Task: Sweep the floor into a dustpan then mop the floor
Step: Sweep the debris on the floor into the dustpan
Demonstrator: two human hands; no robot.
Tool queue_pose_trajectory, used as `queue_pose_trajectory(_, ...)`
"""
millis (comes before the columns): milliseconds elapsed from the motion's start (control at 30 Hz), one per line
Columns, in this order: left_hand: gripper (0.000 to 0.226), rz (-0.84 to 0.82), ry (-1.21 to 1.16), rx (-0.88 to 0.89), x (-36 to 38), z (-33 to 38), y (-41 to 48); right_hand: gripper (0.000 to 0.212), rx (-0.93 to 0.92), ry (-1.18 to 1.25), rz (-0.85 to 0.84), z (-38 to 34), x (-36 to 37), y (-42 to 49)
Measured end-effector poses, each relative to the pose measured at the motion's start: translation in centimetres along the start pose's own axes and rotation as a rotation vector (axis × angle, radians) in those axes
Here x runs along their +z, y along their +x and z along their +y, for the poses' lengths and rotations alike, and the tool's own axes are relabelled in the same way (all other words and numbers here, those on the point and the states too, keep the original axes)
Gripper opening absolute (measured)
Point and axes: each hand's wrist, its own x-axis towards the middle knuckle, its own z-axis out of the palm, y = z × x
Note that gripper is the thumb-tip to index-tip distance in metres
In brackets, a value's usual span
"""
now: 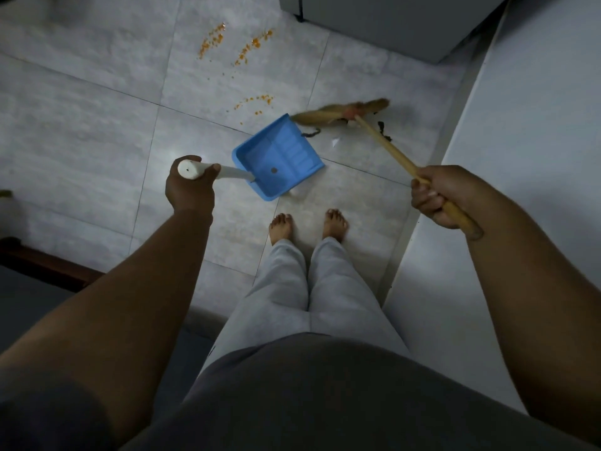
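Floor tiles (97, 109) are strewn with orange crumbs (247, 50), best drawn in short strokes by the broom (328, 116), clamped in right fingers (426, 198), into the flat-held dustpan (279, 154), clamped in left fingers (211, 168).

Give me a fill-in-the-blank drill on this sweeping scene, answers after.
1. The dustpan is coloured ____.
2. The right hand grips the broom; the left hand grips the handle of the ____.
3. The crumbs scattered on the floor are ____ in colour.
4. The person wears no shoes: the feet are ____.

Missing words: blue; dustpan; orange; bare.
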Motion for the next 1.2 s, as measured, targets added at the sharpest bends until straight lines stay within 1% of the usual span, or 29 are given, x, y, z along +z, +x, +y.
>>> queue_pose_trajectory(133, 0.037, -0.012, 0.032, 0.015, -0.1, 0.3, -0.1, 0.033, -0.032, 0.093, 0.013, 0.9, -3.1, -1.9)
queue_pose_trajectory(267, 0.033, -0.033, 0.045, 0.020, -0.3, -0.3, 0.1, 0.033, -0.068, 0.374, -0.019, 0.4, -4.5, -1.3)
queue_pose_trajectory(400, 0.034, -0.056, 0.079, 0.048, -0.1, -1.1, 0.3, 0.032, -0.112, 0.688, -0.090, 0.0, -4.4, 1.2)
queue_pose_trajectory(500, 0.034, -0.064, 0.076, 0.060, 0.1, -1.4, 0.3, 0.033, -0.097, 0.792, -0.104, 0.6, -3.8, 2.9)
queue_pose_trajectory(667, 0.034, -0.067, 0.072, 0.064, 1.1, -0.7, -0.1, 0.031, 0.014, 0.708, -0.108, 4.0, -2.0, 2.8)
queue_pose_trajectory(800, 0.033, -0.078, 0.035, 0.073, 2.3, 0.0, -0.5, 0.032, 0.107, 0.535, -0.149, 6.6, -1.1, 0.1)
queue_pose_trajectory(933, 0.031, -0.071, 0.029, 0.103, 3.1, 0.7, -0.5, 0.032, 0.088, 0.404, -0.126, 7.4, -2.4, -2.5)
queue_pose_trajectory(1000, 0.031, -0.072, 0.027, 0.107, 3.1, 0.9, -0.5, 0.032, 0.058, 0.403, -0.090, 7.2, -3.3, -3.2)
queue_pose_trajectory(1200, 0.032, -0.056, 0.046, 0.113, 2.2, 0.3, -0.1, 0.033, 0.036, 0.538, 0.000, 6.9, -4.7, -2.2)
